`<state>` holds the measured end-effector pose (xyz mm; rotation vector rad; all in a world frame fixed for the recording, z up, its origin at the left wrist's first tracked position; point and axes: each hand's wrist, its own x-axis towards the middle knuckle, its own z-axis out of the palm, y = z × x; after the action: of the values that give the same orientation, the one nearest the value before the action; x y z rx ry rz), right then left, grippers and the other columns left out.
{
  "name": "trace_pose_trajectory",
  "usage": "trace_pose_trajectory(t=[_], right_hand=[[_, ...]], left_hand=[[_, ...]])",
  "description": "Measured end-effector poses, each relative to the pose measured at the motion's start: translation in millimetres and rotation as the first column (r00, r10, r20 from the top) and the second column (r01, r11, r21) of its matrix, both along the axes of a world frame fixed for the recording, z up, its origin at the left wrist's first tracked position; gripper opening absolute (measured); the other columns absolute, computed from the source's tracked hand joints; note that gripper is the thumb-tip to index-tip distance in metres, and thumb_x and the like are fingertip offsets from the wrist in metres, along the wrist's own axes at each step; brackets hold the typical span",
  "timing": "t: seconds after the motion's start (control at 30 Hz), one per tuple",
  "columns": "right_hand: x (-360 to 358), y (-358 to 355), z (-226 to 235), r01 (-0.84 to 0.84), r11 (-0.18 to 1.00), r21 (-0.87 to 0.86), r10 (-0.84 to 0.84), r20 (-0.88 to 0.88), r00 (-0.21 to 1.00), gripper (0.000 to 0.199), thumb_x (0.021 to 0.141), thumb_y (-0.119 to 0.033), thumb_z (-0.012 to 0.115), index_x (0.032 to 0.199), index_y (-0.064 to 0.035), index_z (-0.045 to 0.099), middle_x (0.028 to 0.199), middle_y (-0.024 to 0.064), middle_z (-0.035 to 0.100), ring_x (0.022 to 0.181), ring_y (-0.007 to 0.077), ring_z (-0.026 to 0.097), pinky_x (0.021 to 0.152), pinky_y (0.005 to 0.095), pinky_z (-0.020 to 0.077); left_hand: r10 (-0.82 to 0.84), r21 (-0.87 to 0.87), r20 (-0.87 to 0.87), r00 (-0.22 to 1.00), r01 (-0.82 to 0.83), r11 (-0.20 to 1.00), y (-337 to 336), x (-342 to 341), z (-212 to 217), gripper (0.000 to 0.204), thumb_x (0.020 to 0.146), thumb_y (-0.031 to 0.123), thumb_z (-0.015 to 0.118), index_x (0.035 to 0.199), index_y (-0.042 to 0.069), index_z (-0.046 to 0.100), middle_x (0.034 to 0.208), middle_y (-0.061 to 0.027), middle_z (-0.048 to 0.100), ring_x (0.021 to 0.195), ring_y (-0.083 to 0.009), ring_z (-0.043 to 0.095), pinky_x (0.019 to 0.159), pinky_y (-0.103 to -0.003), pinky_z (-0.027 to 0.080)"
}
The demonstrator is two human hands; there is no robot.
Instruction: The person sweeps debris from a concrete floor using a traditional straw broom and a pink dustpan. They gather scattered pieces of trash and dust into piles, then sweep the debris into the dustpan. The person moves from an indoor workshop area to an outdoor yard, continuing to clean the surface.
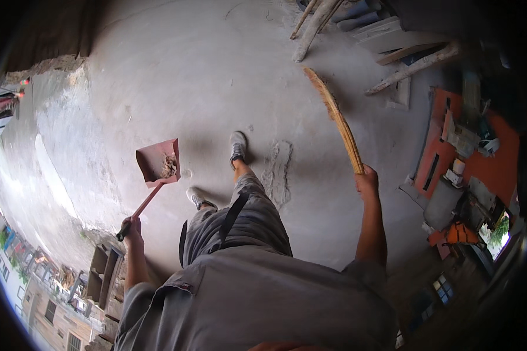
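My left hand [133, 229] is closed round the dark grip of a long-handled dustpan [151, 164]. The red pan hangs out ahead of me on the left, and a small heap of brownish debris [168, 166] lies in it toward its right side. On the right, my right hand [367, 181] grips the near end of a yellowish straw broom [338, 117]. The broom is long and slightly curved, pointing forward and to the left, its far end near some wooden poles. Whether its tip touches the floor I cannot tell.
A rough raised patch [279, 172] marks the grey concrete floor [216, 76]. Wooden poles [317, 29] and stacked boards [404, 44] stand at the far right. An orange-red table [441, 143] with clutter is at the right. To the left, a wooden trough [102, 275] lies by the floor's edge.
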<state>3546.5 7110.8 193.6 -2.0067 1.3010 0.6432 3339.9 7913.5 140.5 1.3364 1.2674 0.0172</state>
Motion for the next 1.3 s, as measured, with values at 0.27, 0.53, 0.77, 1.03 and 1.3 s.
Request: trace_pose_trajectory(t=[0.27, 0.53, 0.77, 1.03, 1.3], right_hand=[[-19.5, 58.7, -118.1, -0.144, 0.986, -0.081, 0.153, 0.107, 0.982, 0.026, 0.073, 0.002, 0.051, 0.096, -0.0081, 0.059, 0.054, -0.0003, 0.045, 0.037, 0.0117, 0.043, 0.032, 0.0294, 0.0323], [-89.7, 256.5, -138.7, -0.549, 0.836, 0.016, 0.545, 0.102, 0.832, 0.027, 0.072, 0.000, 0.055, 0.097, -0.0058, 0.060, 0.056, 0.0020, 0.051, 0.040, 0.0117, 0.049, 0.034, 0.0281, 0.0354], [-42.8, 392.0, -19.8, -0.381, 0.860, 0.339, 0.394, 0.031, 0.918, 0.047, 0.076, 0.005, 0.057, 0.122, -0.0031, 0.055, 0.061, -0.0011, 0.048, 0.041, 0.0069, 0.042, 0.033, 0.0225, 0.0309], [-25.0, 517.8, -90.8, -0.849, 0.523, -0.078, 0.852, 0.022, 0.523, 0.036, 0.073, -0.001, 0.056, 0.109, -0.0059, 0.059, 0.075, 0.0112, 0.058, 0.059, 0.0230, 0.055, 0.052, 0.0347, 0.0443], [-41.3, 691.9, -96.8, -0.919, 0.263, -0.293, 0.963, 0.014, 0.271, 0.053, 0.076, -0.007, 0.056, 0.128, -0.0064, 0.047, 0.098, 0.0261, 0.063, 0.091, 0.0436, 0.061, 0.084, 0.0478, 0.0492]], left_hand=[[-0.063, -0.032, 0.003, 0.998, 0.063, 0.997, 27.9, -34.4, -49.0, 0.016, 0.086, 0.008, 0.066, 0.094, 0.010, 0.053, 0.082, -0.0008, 0.057, 0.071, -0.0089, 0.055, 0.066, -0.020, 0.049], [-0.238, 0.158, -0.053, 0.970, 0.243, 0.957, 88.9, -93.6, -105.8, 0.010, 0.086, 0.006, 0.064, 0.094, 0.010, 0.058, 0.073, 0.0022, 0.054, 0.065, -0.0071, 0.049, 0.058, -0.022, 0.043], [-0.157, 0.155, -0.061, 0.986, 0.164, 0.974, 131.3, -98.9, -110.4, 0.009, 0.084, 0.008, 0.068, 0.089, 0.009, 0.061, 0.070, 0.0043, 0.053, 0.062, -0.0063, 0.047, 0.054, -0.022, 0.039], [-0.177, 0.228, -0.176, 0.968, 0.215, 0.950, 183.8, -118.7, -143.0, 0.010, 0.080, 0.007, 0.071, 0.086, 0.004, 0.065, 0.076, -0.0048, 0.065, 0.070, -0.0124, 0.057, 0.067, -0.028, 0.048], [-0.220, 0.211, -0.194, 0.956, 0.259, 0.942, 200.0, -132.1, -134.5, 0.012, 0.079, 0.006, 0.069, 0.089, 0.002, 0.064, 0.083, -0.0143, 0.068, 0.077, -0.0191, 0.064, 0.075, -0.031, 0.050]])
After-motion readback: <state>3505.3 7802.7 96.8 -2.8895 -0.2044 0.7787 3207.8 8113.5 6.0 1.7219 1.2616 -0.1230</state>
